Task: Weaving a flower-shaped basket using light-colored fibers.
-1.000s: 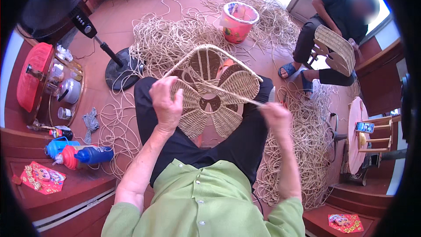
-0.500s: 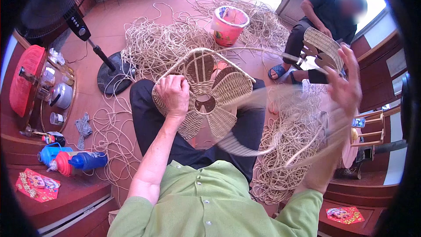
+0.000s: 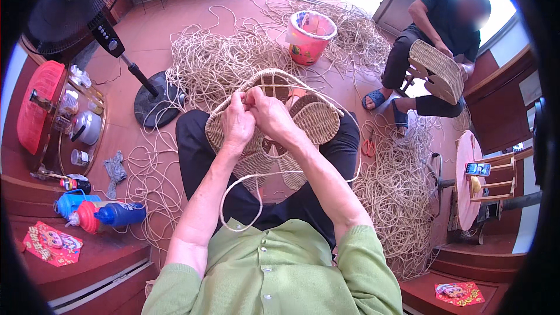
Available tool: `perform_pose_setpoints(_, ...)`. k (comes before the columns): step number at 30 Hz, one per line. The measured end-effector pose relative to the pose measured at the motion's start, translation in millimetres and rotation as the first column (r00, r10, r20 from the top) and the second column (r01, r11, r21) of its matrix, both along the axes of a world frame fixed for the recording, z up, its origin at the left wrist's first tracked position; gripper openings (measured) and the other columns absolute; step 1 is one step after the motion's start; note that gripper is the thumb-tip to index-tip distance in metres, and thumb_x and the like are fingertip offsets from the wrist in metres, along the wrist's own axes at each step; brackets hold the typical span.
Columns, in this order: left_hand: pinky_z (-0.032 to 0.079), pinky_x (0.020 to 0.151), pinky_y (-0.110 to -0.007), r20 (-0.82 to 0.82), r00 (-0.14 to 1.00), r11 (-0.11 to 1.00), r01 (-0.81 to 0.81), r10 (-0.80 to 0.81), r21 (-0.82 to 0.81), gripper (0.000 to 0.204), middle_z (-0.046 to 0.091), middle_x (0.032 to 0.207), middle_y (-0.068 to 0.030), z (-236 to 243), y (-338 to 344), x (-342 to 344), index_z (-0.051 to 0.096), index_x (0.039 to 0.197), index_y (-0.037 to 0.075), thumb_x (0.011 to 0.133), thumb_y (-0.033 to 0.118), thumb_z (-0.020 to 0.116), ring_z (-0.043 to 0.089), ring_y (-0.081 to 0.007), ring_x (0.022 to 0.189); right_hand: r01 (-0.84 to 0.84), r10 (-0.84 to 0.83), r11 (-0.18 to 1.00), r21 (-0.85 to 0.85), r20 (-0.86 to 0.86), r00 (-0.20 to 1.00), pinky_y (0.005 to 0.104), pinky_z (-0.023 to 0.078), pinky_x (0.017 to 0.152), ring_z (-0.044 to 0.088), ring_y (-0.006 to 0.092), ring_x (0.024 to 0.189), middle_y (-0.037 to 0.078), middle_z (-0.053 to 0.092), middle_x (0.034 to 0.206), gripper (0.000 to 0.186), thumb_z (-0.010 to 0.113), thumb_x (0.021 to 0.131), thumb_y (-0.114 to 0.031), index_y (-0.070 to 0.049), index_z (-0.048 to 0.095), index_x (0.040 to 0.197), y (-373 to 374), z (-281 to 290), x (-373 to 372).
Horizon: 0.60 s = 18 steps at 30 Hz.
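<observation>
The fingertips of the left hand [image 3: 238, 122] and right hand [image 3: 269, 115] meet, fingers bent, over the far left part of a woven panel [image 3: 318, 121]; whatever they pinch is hidden, so their grip cannot be told. Hands and forearms also cover much of the panel's middle. The fan [image 3: 107, 38] at far left runs into the dark rim of the view.

Heaps of pale cord [image 3: 391, 210] spread over the floor on the right and far side, with orange scissors [image 3: 368, 147] at the right heap's edge and a pink bucket [image 3: 309, 49] beyond. At far right a seated co-worker [image 3: 434, 26] handles another woven piece [image 3: 438, 73].

The panel rests across the person's thighs, straw-coloured, with petal-shaped sections; a loose loop of cord [image 3: 262, 174] hangs over its near side and the lap.
</observation>
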<state>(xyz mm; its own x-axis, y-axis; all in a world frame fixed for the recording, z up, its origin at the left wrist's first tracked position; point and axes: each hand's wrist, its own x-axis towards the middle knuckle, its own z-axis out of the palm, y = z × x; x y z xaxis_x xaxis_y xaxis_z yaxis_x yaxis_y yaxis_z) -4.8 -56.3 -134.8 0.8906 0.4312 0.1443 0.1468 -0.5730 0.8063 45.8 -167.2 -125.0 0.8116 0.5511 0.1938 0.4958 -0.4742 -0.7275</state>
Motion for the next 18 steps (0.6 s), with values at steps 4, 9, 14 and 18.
perform_pose_setpoints(4,0.051,0.077,-0.053,-0.124,0.982,0.957,0.169,-0.143,0.238,0.047,0.07,0.09,-0.0225,2,25,-12,0.052,0.129,0.014,0.083,0.012,0.058,0.067,-0.0423,0.087,0.033,-0.034,0.999,0.014,0.136,0.99,0.0504,0.05,0.067,0.065,0.043,0.08,0.022,0.066,0.083,0.021,0.064,0.082,-0.007,-0.003,0.049,0.098,5,6,-18)
perform_pose_setpoints(9,0.053,0.07,-0.044,0.147,0.986,0.951,0.026,-0.075,0.307,0.04,0.065,0.089,-0.015,45,7,-13,0.06,0.125,0.015,0.085,0.015,0.063,0.067,-0.0322,0.08,0.148,-0.154,0.988,0.043,0.267,0.951,0.0519,0.05,0.063,0.065,0.0429,0.077,0.023,0.065,0.078,0.024,0.062,0.085,-0.009,-0.005,0.048,0.104,5,-20,-25)
perform_pose_setpoints(14,0.051,0.063,-0.037,0.108,0.921,0.86,0.3,-0.374,0.414,0.009,0.055,0.087,-0.0062,27,41,23,0.066,0.088,0.007,0.082,0.013,0.068,0.06,-0.023,0.066,0.185,-0.203,0.977,0.102,0.214,0.955,0.0506,0.052,0.064,0.067,0.041,0.076,0.021,0.067,0.084,0.02,0.06,0.087,-0.008,-0.006,0.048,0.103,8,-22,-29)
perform_pose_setpoints(18,0.038,0.049,-0.021,0.063,0.721,0.547,0.576,-0.69,-0.608,0.007,0.049,0.073,0.0029,81,84,-18,0.058,0.087,0.009,0.085,0.008,0.065,0.049,-0.0071,0.059,0.192,-0.219,0.954,0.229,0.099,0.971,0.0446,0.051,0.059,0.067,0.0334,0.068,0.015,0.065,0.074,0.019,0.063,0.088,-0.009,-0.007,0.049,0.099,4,-27,-35)
